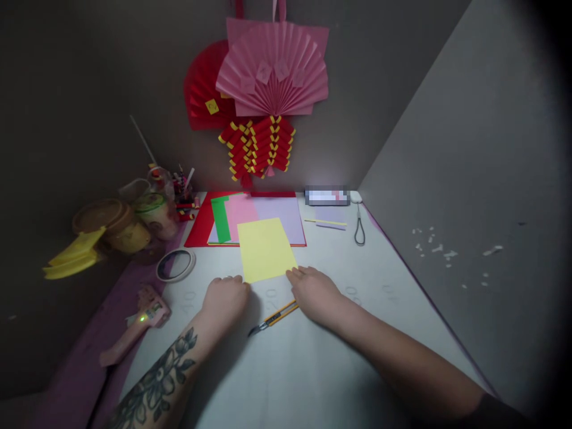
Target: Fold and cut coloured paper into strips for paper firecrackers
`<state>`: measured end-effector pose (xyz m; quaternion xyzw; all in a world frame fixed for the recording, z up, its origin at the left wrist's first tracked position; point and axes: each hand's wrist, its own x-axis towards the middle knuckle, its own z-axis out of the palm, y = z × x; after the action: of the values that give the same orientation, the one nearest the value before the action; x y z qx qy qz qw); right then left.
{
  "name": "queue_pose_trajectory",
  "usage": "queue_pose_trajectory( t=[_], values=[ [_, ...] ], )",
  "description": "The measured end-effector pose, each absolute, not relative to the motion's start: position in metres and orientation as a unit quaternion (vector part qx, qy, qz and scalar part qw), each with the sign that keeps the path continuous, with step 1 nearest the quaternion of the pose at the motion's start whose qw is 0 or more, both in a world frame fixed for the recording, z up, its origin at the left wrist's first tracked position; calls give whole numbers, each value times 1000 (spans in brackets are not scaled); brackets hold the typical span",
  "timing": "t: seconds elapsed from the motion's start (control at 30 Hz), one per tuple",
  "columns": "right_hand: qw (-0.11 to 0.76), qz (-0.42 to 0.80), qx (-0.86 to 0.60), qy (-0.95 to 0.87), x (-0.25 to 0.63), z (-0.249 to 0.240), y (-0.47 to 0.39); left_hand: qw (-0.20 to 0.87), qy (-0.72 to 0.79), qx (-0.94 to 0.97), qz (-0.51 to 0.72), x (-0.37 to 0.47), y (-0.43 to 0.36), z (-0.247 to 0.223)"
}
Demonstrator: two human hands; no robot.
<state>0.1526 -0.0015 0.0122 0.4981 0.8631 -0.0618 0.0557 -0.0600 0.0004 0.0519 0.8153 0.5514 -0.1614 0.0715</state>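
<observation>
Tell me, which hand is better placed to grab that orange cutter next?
Probably the right hand: it is at the near right corner of the yellow sheet, beside the handle of the orange cutter. The left hand, at the near left corner, sits apart from the cutter.

You are in a small craft corner, where grey walls (pixel 393 65) meet behind a pale worktop (pixel 286 381) marked with faint numbers. Handmade paper decorations hang ahead: a pink pleated fan (pixel 272 68), a red fan (pixel 200 89) and red-and-yellow firecracker strings (pixel 272 143). Coloured paper sheets (pixel 267 250), a roll of tape (pixel 192 267) and an orange craft knife (pixel 279 313) add to the paper-craft setting. Home or studio, you cannot tell.
</observation>
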Motion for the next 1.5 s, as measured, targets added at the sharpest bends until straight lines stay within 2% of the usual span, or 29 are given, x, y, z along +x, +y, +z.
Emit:
queue_pose_trajectory(
  t=[0.13, 0.3, 0.93, 1.13, 1.5],
  values=[
    [84, -50, 507, 857, 144, 17, -3, 56, 530, 843, -73, -47, -8, 43],
    [129, -72, 510, 848, 132, 21, -6, 146, 488, 860, -8, -23, -26, 29],
    [120, -51, 528, 839, 140, 16, -8, 113, 594, 781, -155, -21, -31, 26],
    [137, -36, 556, 819, 146, 16, -5, 110, 611, 766, -167, -23, -30, 35],
    [110, -19, 566, 817, 150, 15, -1, 70, 575, 803, -138, -37, -14, 36]
  ],
)
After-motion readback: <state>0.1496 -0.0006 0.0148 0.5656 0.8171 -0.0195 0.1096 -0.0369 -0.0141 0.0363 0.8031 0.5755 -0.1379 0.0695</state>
